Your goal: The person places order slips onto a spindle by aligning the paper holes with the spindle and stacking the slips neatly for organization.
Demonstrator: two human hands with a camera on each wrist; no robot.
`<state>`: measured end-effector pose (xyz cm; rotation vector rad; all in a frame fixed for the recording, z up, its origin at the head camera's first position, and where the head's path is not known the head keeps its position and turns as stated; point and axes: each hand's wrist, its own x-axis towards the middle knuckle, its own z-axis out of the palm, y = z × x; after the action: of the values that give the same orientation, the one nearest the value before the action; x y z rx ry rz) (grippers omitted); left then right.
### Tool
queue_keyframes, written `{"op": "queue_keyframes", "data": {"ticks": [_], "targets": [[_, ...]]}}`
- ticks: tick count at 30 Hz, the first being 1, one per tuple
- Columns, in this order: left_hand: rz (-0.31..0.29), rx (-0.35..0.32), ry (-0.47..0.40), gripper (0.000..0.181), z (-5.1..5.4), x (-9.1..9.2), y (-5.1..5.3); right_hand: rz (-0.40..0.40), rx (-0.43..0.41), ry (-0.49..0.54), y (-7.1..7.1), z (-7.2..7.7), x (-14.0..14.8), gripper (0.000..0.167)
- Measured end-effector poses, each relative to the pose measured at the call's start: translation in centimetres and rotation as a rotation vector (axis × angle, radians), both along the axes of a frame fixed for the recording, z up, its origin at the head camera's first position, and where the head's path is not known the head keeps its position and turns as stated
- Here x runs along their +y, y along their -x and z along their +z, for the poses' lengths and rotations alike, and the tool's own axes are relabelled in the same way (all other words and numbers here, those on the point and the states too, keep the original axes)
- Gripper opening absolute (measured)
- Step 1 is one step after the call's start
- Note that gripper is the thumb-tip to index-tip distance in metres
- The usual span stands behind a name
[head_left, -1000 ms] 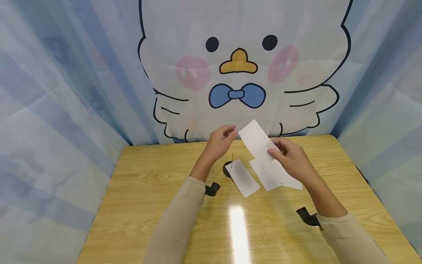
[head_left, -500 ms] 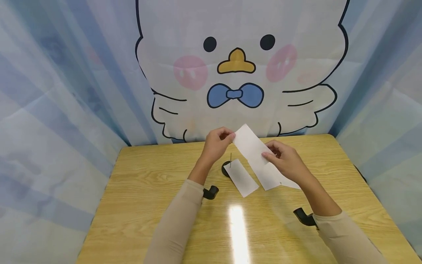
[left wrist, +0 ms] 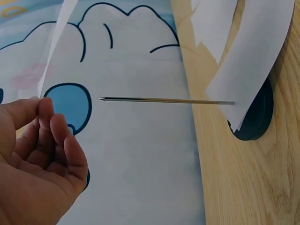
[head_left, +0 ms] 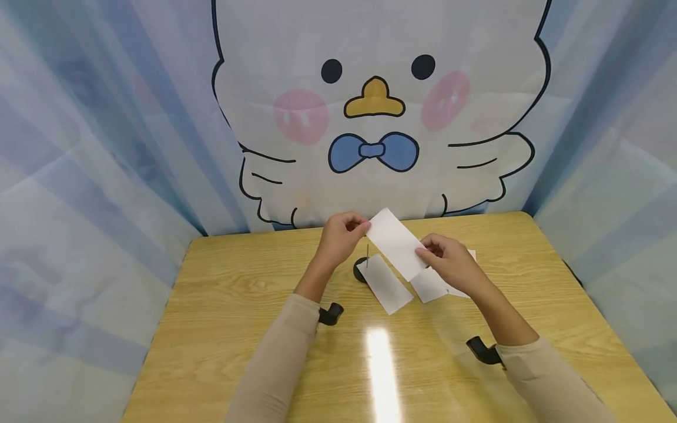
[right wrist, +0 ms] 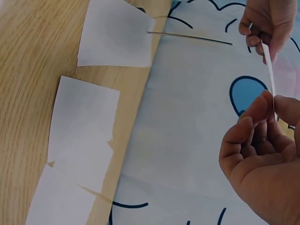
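Both hands hold one white paper slip in the air above the table. My left hand pinches its upper left corner between thumb and fingers. My right hand pinches its right edge. Below stands a thin metal spike on a round black base. Another paper slip is pierced by the spike near one corner and lies low on the base, as the left wrist view shows. In the right wrist view the held slip appears edge-on.
More white paper pieces lie on the wooden table to the right of the spike, partly beneath my right hand in the head view. A curtain printed with a cartoon bird hangs behind the table's back edge.
My left hand has come to grip the slip's corner, where it was apart from it before. Both hands and the slip have since moved a little down and left, uncovering some paper on the right.
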<state>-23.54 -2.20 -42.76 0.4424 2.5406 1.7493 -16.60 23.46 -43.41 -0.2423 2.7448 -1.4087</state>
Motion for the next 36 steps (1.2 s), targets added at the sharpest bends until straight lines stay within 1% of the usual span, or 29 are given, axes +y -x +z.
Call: {"op": "queue_keyframes", "data": {"ticks": [3,7,14,20,25,29,36], "targets": [[0.008,-0.01,-0.005,0.015,-0.2,-0.2,0.0,0.001,-0.024,0.016,0.2,-0.6,-0.3,0.021],[0.012,-0.029,-0.006,0.015,-0.6,-0.4,-0.1,-0.006,-0.042,0.0,0.4,-1.5,-0.6,0.018],[0.047,-0.033,0.056,0.015,-1.5,-0.7,0.0,-0.004,-0.066,-0.032,0.7,-2.7,-1.0,0.018],[0.048,-0.077,0.069,0.016,-2.5,-0.6,-0.1,-0.005,-0.1,-0.063,0.7,-3.0,-0.7,0.021],[0.052,-0.076,0.074,0.015,-3.1,-0.5,-0.2,-0.009,-0.11,-0.053,0.5,-3.0,-0.6,0.022],[0.056,-0.091,0.063,0.016,-3.5,-0.5,-0.1,-0.009,-0.114,-0.048,0.4,-3.2,-0.6,0.023],[0.058,-0.119,0.057,0.016,-3.7,-0.4,-0.1,-0.013,-0.12,-0.055,0.5,-3.6,-0.5,0.024]]}}
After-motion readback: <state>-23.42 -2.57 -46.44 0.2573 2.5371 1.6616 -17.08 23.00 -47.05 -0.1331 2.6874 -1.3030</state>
